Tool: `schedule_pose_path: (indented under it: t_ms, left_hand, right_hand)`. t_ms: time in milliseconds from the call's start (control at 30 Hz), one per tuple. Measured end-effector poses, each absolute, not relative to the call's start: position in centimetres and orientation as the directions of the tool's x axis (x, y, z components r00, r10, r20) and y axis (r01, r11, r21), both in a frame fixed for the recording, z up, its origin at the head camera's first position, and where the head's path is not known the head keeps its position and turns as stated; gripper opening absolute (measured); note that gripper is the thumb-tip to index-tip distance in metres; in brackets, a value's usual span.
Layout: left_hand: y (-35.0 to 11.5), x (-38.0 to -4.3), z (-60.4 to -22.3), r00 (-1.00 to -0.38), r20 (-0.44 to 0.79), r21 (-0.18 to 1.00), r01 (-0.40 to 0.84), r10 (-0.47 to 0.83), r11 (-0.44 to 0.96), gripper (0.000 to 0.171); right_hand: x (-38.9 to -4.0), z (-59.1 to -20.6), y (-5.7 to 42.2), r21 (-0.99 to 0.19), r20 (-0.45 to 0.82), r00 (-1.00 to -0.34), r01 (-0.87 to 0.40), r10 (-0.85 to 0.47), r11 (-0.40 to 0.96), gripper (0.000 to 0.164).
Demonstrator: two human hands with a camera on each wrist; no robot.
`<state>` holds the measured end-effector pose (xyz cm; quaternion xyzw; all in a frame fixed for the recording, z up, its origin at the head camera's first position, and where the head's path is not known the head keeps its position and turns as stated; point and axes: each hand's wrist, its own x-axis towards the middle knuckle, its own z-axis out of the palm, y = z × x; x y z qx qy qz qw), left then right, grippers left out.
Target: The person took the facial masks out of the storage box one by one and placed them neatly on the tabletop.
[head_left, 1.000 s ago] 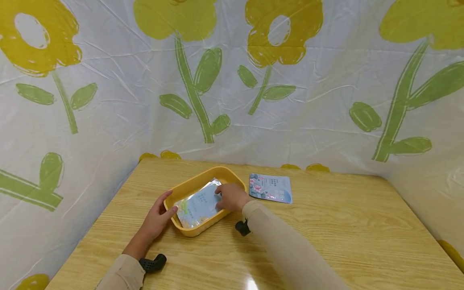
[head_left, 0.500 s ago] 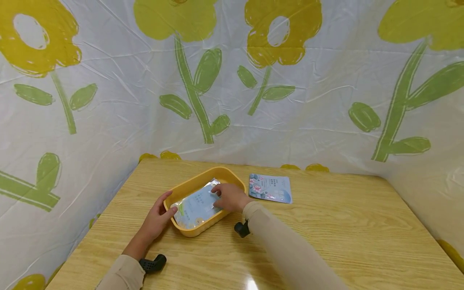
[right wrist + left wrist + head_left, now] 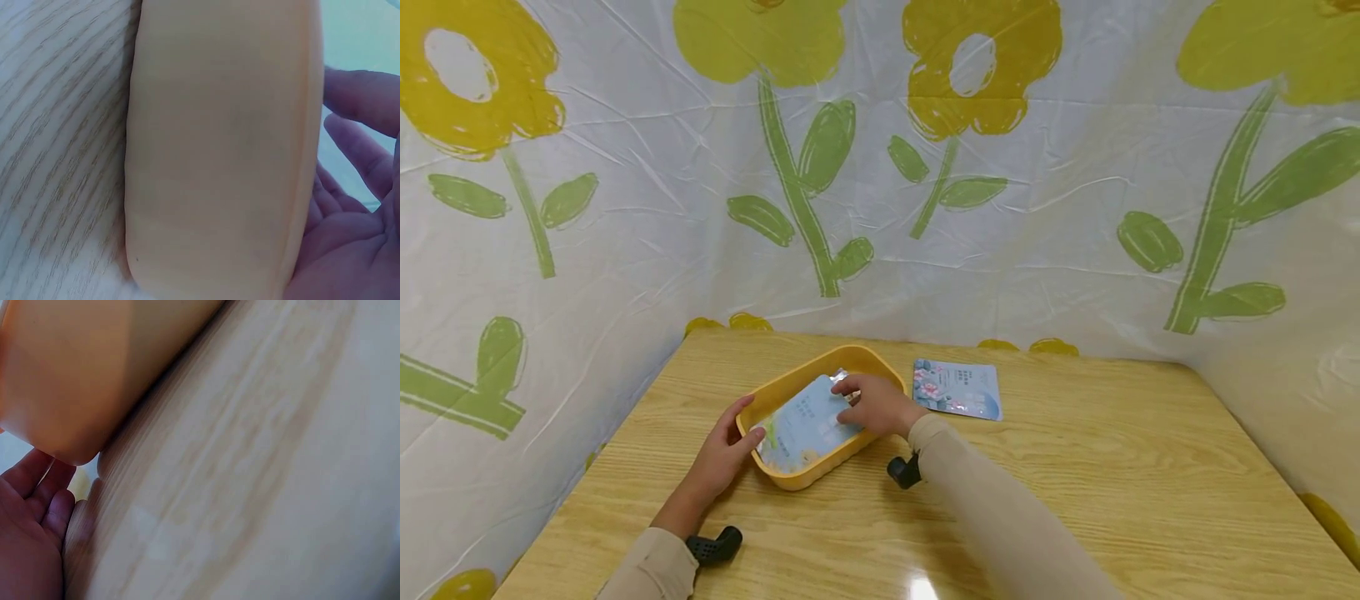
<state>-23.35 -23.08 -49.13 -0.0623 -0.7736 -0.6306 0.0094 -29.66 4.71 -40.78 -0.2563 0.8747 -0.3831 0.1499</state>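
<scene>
My left hand (image 3: 722,454) grips the left end of a yellow plastic basket (image 3: 797,481), thumb over the rim and fingers along the outside. The left wrist view shows those fingers (image 3: 37,481) against the outer wall. Inside the basket lies a light blue sheet mask packet (image 3: 805,421), flat and facing up, with another packet's silvery edge (image 3: 840,374) showing beyond it. My right hand (image 3: 880,406) reaches over the basket's right side, its relaxed fingers spread at the packet's right end. In the right wrist view, the basket wall (image 3: 219,150) hides part of that hand.
Just right of the basket, a blue sheet mask packet (image 3: 957,389) with pink flowers lies on the wooden table (image 3: 1112,475). A flower-printed cloth (image 3: 1037,250) hangs behind the table and along its sides.
The light blue packet has shifted slightly left in the basket and lies flatter. My right fingers have moved a little left, then their thumb and index spread. My left hand stays put.
</scene>
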Motion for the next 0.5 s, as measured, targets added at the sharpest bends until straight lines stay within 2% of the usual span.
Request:
schedule_pose_path:
  t_ms: [500]
  left_hand:
    - [-23.1, -23.5, -49.1, -0.994, 0.078, 0.973, 0.093, 0.081, 0.211, 0.065]
  right_hand:
    - [-29.3, -40.7, 3.5, -0.755, -0.081, -0.789, -0.350, -0.609, 0.554, 0.039]
